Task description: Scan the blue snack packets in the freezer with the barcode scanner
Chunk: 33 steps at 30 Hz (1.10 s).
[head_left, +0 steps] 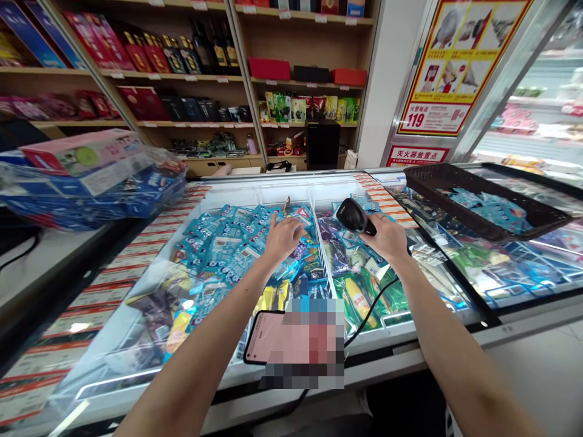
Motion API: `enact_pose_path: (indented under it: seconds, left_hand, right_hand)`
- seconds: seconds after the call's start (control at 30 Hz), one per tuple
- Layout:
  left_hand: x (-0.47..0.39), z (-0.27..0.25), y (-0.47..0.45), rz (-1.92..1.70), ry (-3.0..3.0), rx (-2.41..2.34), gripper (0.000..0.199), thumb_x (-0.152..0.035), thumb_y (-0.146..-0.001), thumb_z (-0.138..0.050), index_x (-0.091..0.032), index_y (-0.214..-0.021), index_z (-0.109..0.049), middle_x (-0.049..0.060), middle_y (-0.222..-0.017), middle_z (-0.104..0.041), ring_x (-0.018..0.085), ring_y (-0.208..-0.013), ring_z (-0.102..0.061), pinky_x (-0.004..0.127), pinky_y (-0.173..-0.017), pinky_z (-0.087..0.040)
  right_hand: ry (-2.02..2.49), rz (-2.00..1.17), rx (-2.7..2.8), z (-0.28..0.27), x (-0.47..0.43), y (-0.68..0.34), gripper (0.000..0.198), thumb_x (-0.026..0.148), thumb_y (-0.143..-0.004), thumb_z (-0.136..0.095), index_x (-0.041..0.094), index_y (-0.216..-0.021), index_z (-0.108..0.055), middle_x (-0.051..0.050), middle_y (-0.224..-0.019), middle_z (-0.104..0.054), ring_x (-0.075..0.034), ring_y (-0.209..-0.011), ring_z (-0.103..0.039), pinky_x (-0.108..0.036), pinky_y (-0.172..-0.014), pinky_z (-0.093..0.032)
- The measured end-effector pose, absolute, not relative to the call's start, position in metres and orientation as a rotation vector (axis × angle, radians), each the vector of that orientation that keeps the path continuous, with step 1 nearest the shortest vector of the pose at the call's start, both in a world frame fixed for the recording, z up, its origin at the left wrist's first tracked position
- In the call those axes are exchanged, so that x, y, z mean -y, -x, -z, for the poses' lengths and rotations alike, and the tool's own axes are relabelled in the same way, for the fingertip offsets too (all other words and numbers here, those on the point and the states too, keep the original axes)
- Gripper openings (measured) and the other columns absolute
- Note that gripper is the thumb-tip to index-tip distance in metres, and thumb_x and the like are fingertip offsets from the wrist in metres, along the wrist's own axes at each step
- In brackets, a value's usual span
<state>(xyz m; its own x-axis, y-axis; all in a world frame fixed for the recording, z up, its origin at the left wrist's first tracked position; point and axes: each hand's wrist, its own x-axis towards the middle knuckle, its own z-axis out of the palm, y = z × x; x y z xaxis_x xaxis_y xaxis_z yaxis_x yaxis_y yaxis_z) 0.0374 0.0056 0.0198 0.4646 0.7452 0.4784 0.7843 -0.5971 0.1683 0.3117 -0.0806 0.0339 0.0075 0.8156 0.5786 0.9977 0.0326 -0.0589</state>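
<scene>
Freezer (268, 194) w/ blue packets (228, 246) under L grip (285, 235), half-curled, can't tell if holding; R grip (386, 238) holds barcode scanner (351, 215), head jutting ahead-L; brown basket (427, 181) w/ similar packets (498, 209) farther R.

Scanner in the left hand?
No: the right hand holds the scanner, while the left hand is over the freezer's blue packets.

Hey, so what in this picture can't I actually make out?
In the head view:
Phone: right part covered by a pixelated patch.
Scanner: handle mostly hidden by the right grip.
Left grip: itself hides whether it touches the packets.
Wrapped stack: cut off by the left edge.
Shelf labels: print too small to read.
</scene>
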Motion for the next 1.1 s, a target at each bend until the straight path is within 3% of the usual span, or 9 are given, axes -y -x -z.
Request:
enact_pose_path:
  seconds: [0.07, 0.2, 0.3, 0.43, 0.6, 0.87, 1.1]
  left_hand:
    - [-0.007, -0.027, -0.044, 0.736, 2.656, 1.352, 0.03, -0.031, -0.09, -0.034, -0.026, -0.097, -0.063, 0.001, -0.107, -0.066, 0.019, -0.101, -0.059, 0.052, -0.113, -0.008]
    - [-0.007, -0.036, -0.068, 0.539, 2.78, 1.271, 0.035, -0.037, -0.091, -0.034, -0.023, -0.107, -0.061, 0.005, -0.111, -0.064, 0.021, -0.105, -0.057, 0.043, -0.106, -0.031]
    - [-0.005, -0.037, -0.087, 0.427, 2.924, 1.051, 0.041, -0.041, -0.091, -0.034, -0.023, -0.122, -0.053, 0.006, -0.122, -0.059, 0.021, -0.112, -0.053, 0.038, -0.1, -0.036]
    - [-0.002, -0.028, -0.107, 0.42, 3.042, 0.86, 0.053, -0.047, -0.091, -0.031, -0.024, -0.139, -0.033, 0.004, -0.148, -0.032, 0.02, -0.131, -0.036, 0.033, -0.106, -0.031]
    - [-0.002, -0.015, -0.124, 0.385, 3.13, 1.033, 0.074, -0.064, -0.086, -0.026, -0.024, -0.146, -0.011, 0.004, -0.154, -0.01, 0.022, -0.14, -0.015, 0.038, -0.112, -0.02]
    - [-0.004, -0.009, -0.146, 0.501, 2.998, 1.276, 0.079, -0.074, -0.08, -0.021, -0.033, -0.146, -0.007, -0.002, -0.154, -0.004, 0.029, -0.141, 0.003, 0.055, -0.112, -0.002]
    - [-0.009, -0.012, -0.149, 0.258, 3.034, 1.265, 0.077, -0.077, -0.075, -0.028, -0.04, -0.143, -0.018, -0.002, -0.154, -0.011, 0.035, -0.14, -0.008, 0.063, -0.108, -0.003]
  right_hand:
    - [1.834, 0.515, 1.826, -0.032, 0.08, -0.313, 0.036, 0.04, -0.078, -0.057, 0.022, -0.109, -0.059, -0.004, -0.097, -0.064, -0.02, -0.086, -0.058, -0.026, -0.059, -0.032]
    - [1.856, 0.505, 1.812, -0.03, 0.08, -0.314, 0.035, 0.041, -0.079, -0.056, 0.021, -0.108, -0.059, -0.006, -0.096, -0.064, -0.021, -0.086, -0.058, -0.027, -0.059, -0.032]
    - [1.877, 0.508, 1.799, -0.031, 0.08, -0.316, 0.034, 0.042, -0.078, -0.057, 0.022, -0.105, -0.06, -0.006, -0.095, -0.064, -0.022, -0.085, -0.059, -0.027, -0.059, -0.033]
    - [1.935, 0.516, 1.699, -0.033, 0.08, -0.32, 0.033, 0.04, -0.079, -0.056, 0.022, -0.107, -0.059, -0.007, -0.096, -0.064, -0.023, -0.085, -0.059, -0.028, -0.06, -0.034]
    - [1.969, 0.502, 1.642, -0.035, 0.081, -0.325, 0.033, 0.04, -0.08, -0.053, 0.02, -0.105, -0.06, -0.008, -0.096, -0.064, -0.023, -0.084, -0.06, -0.028, -0.06, -0.035]
    - [1.966, 0.492, 1.614, -0.034, 0.079, -0.332, 0.033, 0.041, -0.078, -0.056, 0.021, -0.104, -0.06, -0.007, -0.095, -0.064, -0.023, -0.081, -0.06, -0.028, -0.06, -0.035]
    - [1.987, 0.484, 1.515, -0.037, 0.08, -0.336, 0.034, 0.044, -0.079, -0.053, 0.02, -0.101, -0.061, -0.007, -0.093, -0.063, -0.022, -0.077, -0.059, -0.029, -0.06, -0.035]
